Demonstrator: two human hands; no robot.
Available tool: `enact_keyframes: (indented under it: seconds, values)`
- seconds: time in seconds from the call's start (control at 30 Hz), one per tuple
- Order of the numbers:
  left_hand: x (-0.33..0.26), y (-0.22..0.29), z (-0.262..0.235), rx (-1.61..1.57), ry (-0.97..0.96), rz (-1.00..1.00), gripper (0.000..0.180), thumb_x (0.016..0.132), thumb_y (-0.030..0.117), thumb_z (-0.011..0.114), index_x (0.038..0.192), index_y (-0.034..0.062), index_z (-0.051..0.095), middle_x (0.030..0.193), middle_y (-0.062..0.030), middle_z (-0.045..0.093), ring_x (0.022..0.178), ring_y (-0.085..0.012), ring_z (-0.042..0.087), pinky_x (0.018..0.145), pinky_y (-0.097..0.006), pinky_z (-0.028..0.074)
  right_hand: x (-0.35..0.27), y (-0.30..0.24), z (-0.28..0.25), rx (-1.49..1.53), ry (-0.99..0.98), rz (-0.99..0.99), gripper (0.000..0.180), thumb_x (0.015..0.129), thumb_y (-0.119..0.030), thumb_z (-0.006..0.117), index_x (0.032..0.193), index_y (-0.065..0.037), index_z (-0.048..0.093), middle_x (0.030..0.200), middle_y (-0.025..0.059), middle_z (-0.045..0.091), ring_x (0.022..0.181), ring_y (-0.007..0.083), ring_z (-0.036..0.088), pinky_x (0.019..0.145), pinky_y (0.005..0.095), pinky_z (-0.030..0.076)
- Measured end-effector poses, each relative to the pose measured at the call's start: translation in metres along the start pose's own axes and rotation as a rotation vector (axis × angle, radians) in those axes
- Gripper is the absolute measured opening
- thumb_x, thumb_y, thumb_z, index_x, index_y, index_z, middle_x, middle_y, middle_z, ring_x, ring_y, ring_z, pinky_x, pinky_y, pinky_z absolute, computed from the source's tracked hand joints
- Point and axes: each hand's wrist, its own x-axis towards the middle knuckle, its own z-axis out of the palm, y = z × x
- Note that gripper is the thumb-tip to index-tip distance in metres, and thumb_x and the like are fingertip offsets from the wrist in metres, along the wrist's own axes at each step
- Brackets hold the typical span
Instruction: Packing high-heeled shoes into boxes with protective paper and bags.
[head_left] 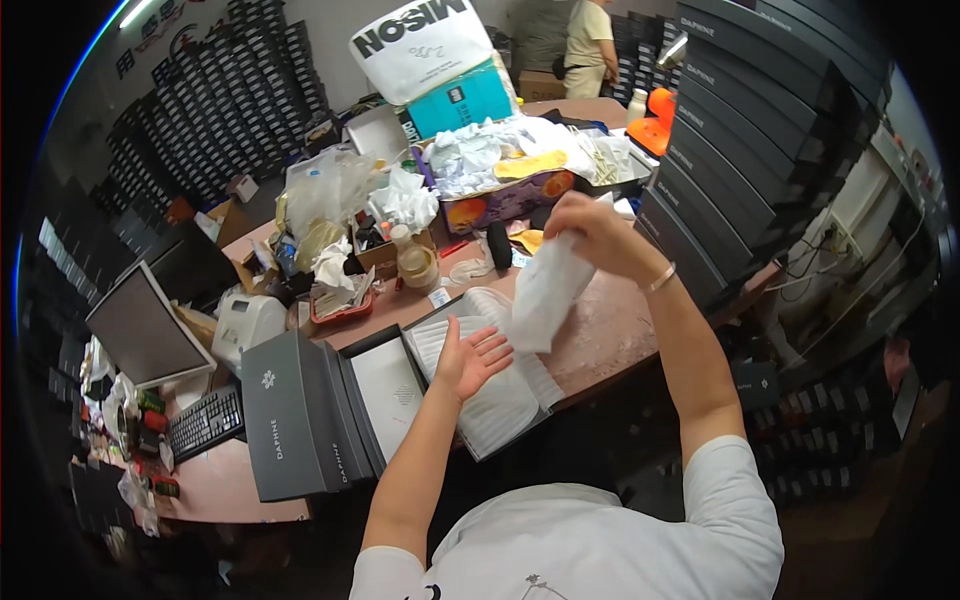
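My right hand [600, 236] is raised above the table, its fingers pinching the top of a crumpled, thin white sheet [548, 292]. The sheet hangs down and looks like tissue paper or a thin bag; I cannot tell which. Palm up and fingers spread, my left hand [472, 362] holds nothing. It is over an open dark grey box filled with white, ribbed wrapping [505, 408], and the lower end of the sheet hangs close to its fingertips. What lies under the wrapping is hidden. Left of it is another open dark box part with a white paper lining [388, 385].
Closed dark grey shoe boxes [290, 425] stand left, near a keyboard [205, 422] and monitor [150, 325]. A purple carton [510, 200] of crumpled paper and a jar [417, 262] are farther back. Tall box stacks [740, 140] rise at right. Another person [590, 50] stands behind the table.
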Motion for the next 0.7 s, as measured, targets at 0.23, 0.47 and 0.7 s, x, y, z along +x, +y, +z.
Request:
enact_keyframes:
  seconds: [0.23,0.47,0.7]
  values:
    - [-0.048,-0.041,-0.017,-0.091,-0.165,-0.056,0.054,0.089,0.025,0.065,0.132,0.0006,0.044,0.127,-0.0175,0.054,0.113,-0.0279,0.057,0.094,-0.046,0.049,-0.084,-0.135,0.138,0.674,-0.688,-0.254,0.013,0.083,-0.002,0.057,0.095,-0.004,0.063,0.092,0.0111,0.054,0.087,0.0278,0.058,0.078,0.0344,0.047]
    - [-0.130,0.004,-0.044,0.295,0.054,0.579,0.051,0.078,-0.014,0.054,0.125,0.0030,0.050,0.114,-0.0084,0.060,0.105,-0.0196,0.059,0.093,-0.034,0.048,-0.174,-0.042,0.148,1.915,-0.021,0.698,0.068,0.090,-0.021,0.061,0.147,-0.013,0.025,0.142,0.0124,0.037,0.123,0.0336,0.046,0.099,0.0462,0.044]
    - [-0.058,0.000,-0.055,-0.098,0.135,0.393,0.028,0.088,0.004,0.054,0.115,-0.0010,0.057,0.106,-0.0122,0.064,0.093,-0.0236,0.065,0.085,-0.038,0.054,-0.139,-0.112,0.181,0.226,-0.179,0.184,0.100,0.069,-0.038,0.081,0.147,-0.010,0.025,0.129,0.0248,0.039,0.116,0.0427,0.041,0.093,0.0466,0.043]
